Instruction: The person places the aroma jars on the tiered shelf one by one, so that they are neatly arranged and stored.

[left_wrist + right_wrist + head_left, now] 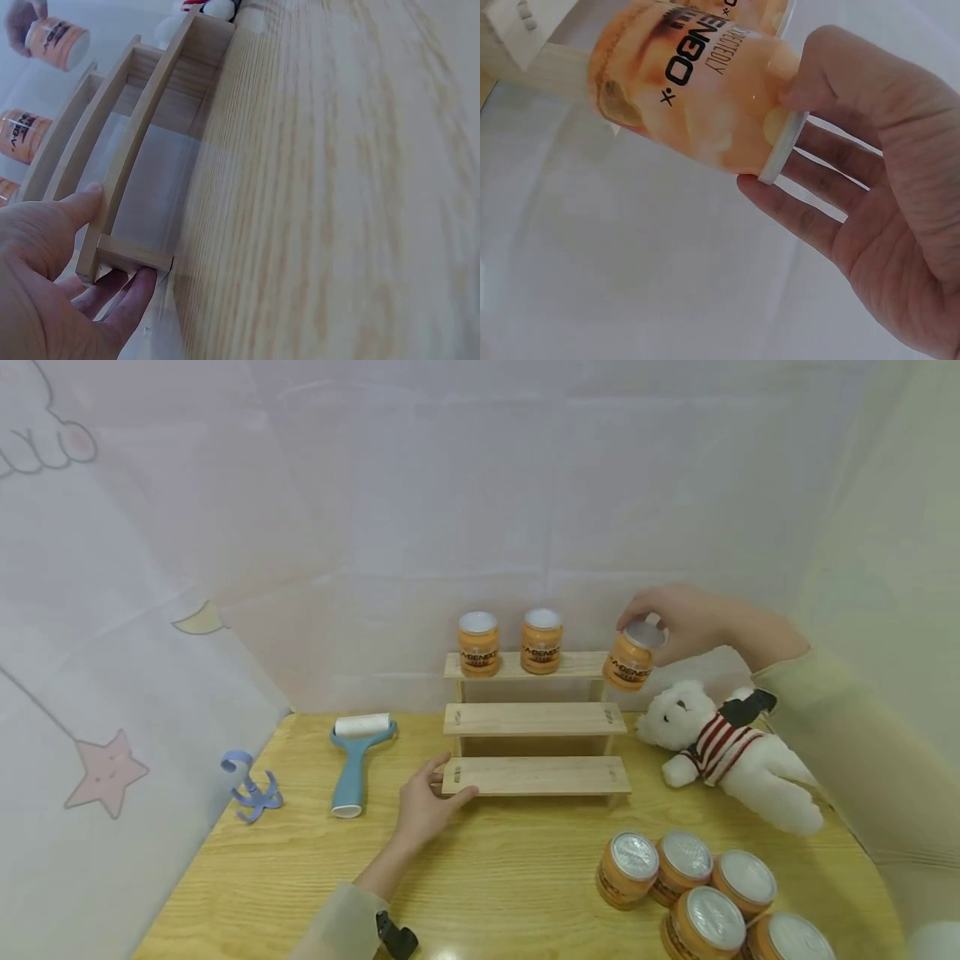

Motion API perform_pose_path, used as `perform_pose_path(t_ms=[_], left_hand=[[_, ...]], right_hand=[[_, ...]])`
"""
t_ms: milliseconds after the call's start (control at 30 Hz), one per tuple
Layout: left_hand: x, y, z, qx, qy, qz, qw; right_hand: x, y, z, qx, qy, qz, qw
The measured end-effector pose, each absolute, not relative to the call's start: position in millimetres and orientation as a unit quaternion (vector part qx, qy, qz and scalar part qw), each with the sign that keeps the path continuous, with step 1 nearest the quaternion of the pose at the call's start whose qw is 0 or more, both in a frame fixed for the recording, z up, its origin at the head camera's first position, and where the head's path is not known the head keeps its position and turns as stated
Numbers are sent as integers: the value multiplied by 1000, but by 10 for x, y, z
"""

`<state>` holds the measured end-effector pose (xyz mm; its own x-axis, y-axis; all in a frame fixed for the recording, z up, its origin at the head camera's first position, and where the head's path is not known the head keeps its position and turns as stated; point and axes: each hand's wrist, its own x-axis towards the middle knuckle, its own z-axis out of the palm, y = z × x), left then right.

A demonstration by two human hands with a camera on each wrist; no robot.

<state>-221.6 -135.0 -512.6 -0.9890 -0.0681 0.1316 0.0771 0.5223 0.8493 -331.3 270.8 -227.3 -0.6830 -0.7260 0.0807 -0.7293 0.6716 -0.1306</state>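
Observation:
My right hand holds an orange can by its lidded top, tilted, at the right end of the top step of a three-step wooden rack. In the right wrist view, thumb and fingers pinch the can around its pale rim. Two matching cans stand upright on the top step: one at the left, the other near the middle. My left hand grips the left end of the lowest step. The left wrist view has its thumb on the step board and its fingers at the side support.
Several orange cans with silver lids stand grouped at the front right of the wooden table. A white plush bear in a striped shirt lies right of the rack. Left are a blue-handled roller and a purple hook. A white cloth hangs behind.

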Motion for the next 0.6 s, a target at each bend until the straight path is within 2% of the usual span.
perform_pose_path(t_ms=[333,600], left_hand=[[-2218,-1344,-5114,-4,-873,-482,79],[-2224,-1344,-5146,-2,-870,-488,69]], right_hand=[[-3584,2366,-2261,426,-903,36,38],[-3704,2237,-2325,408,-913,22,8]])
